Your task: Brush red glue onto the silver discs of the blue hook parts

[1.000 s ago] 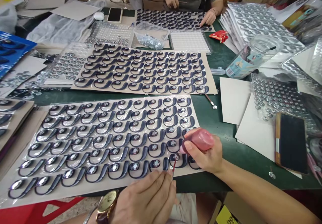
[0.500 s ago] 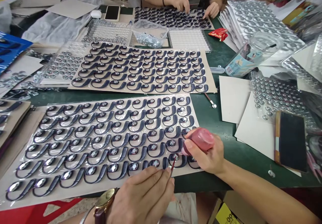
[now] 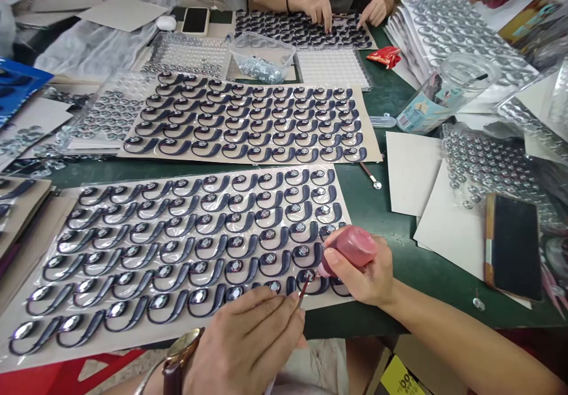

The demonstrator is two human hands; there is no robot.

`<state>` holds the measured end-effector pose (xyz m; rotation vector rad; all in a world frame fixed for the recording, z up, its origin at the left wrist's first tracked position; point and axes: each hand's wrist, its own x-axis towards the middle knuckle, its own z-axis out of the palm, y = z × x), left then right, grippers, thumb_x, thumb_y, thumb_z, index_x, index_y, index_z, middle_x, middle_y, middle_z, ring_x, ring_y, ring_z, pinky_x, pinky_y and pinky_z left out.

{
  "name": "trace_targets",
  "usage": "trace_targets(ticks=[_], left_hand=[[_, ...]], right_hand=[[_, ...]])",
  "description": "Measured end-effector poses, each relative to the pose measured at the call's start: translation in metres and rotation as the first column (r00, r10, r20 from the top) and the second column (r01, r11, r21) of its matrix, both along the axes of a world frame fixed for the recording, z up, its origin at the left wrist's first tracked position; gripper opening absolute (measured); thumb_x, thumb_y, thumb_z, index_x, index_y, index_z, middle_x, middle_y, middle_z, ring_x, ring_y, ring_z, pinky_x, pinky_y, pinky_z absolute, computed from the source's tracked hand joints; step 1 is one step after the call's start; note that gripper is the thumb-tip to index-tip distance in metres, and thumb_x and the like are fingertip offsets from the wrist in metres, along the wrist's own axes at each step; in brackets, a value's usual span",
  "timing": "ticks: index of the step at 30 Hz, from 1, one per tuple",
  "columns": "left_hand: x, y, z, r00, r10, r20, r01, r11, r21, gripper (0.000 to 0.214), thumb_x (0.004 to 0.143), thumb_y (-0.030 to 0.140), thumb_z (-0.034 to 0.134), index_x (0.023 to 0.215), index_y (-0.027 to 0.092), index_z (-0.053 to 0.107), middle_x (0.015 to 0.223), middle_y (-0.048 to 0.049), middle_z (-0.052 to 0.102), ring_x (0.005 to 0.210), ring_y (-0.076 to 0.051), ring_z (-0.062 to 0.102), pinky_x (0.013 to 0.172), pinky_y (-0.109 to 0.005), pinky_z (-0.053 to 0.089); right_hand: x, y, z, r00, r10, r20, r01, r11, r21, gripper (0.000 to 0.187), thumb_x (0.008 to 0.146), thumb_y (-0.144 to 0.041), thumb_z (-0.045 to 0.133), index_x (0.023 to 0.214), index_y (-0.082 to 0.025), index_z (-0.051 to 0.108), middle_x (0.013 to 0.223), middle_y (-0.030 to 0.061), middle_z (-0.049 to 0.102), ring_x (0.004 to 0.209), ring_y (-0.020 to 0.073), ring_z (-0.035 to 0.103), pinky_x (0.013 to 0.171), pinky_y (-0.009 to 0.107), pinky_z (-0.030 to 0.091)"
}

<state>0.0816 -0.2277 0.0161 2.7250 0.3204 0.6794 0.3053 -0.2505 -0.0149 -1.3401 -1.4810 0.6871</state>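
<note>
My right hand (image 3: 370, 277) is wrapped round a pink squeeze bottle (image 3: 354, 246), its nozzle slanting down to the left. My left hand (image 3: 255, 339), wearing a gold watch (image 3: 184, 345), pinches a thin dark red stick (image 3: 304, 288). The stick's tip and the nozzle come close together at one curved dark piece (image 3: 317, 282) with a shiny round stone, near the front right of a card sheet (image 3: 173, 330). Rows of such dark hook-shaped pieces with silvery stones cover the sheet. The left hand hides part of the front row.
A second card (image 3: 370, 141) of the same pieces lies behind. Further back are a clear tub (image 3: 261, 70) of stones and a co-worker's hands (image 3: 319, 13). Blank cards (image 3: 410, 173), a phone (image 3: 512, 247) and a tilted clear jar (image 3: 444, 96) lie to the right.
The pink bottle and the red stick have shifted very slightly at the same piece. Both hands keep their hold. The whole view has moved a little.
</note>
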Motion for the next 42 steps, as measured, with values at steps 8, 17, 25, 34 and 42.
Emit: trace_targets(ticks=[8,17,25,34,42], left_hand=[[0.001,0.014,-0.002,0.989,0.117,0.089,-0.074,0.918,-0.391,0.027,0.08,0.003,0.051,0.104,0.012,0.059,0.098,-0.0081,0.068,0.086,-0.014,0.065,0.081,-0.03,0.052],[-0.001,0.015,-0.005,0.976,0.177,0.126,-0.098,0.876,-0.472,0.026,0.081,0.003,0.051,0.104,0.013,0.059,0.096,-0.0068,0.069,0.084,-0.013,0.066,0.08,-0.03,0.052],[-0.004,0.016,-0.006,0.996,0.071,0.05,-0.072,0.997,0.014,0.023,0.084,0.012,0.053,0.106,0.007,0.06,0.108,-0.0096,0.064,0.106,-0.019,0.059,0.091,-0.033,0.048],[0.008,0.018,-0.003,0.997,0.08,-0.013,-0.075,0.975,0.209,0.021,0.088,0.013,0.047,0.098,0.006,0.064,0.099,-0.0122,0.068,0.095,-0.022,0.065,0.079,-0.034,0.056],[0.012,0.018,0.003,0.997,0.06,-0.04,-0.045,0.953,0.298,0.022,0.088,0.01,0.045,0.095,0.005,0.065,0.095,-0.0152,0.068,0.086,-0.024,0.067,0.07,-0.033,0.06]], right_hand=[[-0.002,0.002,0.001,0.998,0.052,0.024,-0.055,0.989,0.135,0.01,0.069,-0.018,0.067,0.076,-0.018,0.059,0.069,0.0032,0.067,0.052,0.014,0.062,0.048,0.024,0.051],[0.007,0.022,0.018,0.949,0.165,-0.27,-0.229,0.946,-0.227,0.018,0.081,-0.034,0.057,0.088,-0.017,0.059,0.06,0.0003,0.064,0.053,0.0144,0.063,0.051,0.025,0.052],[0.002,0.044,0.002,0.996,-0.033,-0.086,0.043,0.993,0.108,0.007,0.071,-0.022,0.065,0.075,-0.017,0.061,0.068,0.0025,0.065,0.052,0.0135,0.061,0.047,0.024,0.048],[0.001,0.041,-0.003,0.996,0.093,-0.006,-0.091,0.987,0.129,0.006,0.071,-0.022,0.064,0.072,-0.016,0.062,0.065,0.0046,0.067,0.055,0.0168,0.064,0.051,0.027,0.052],[0.0,0.043,-0.002,0.995,0.078,0.062,-0.086,0.985,0.149,0.011,0.072,-0.027,0.065,0.075,-0.017,0.06,0.069,0.0028,0.067,0.05,0.0121,0.061,0.048,0.023,0.051]])
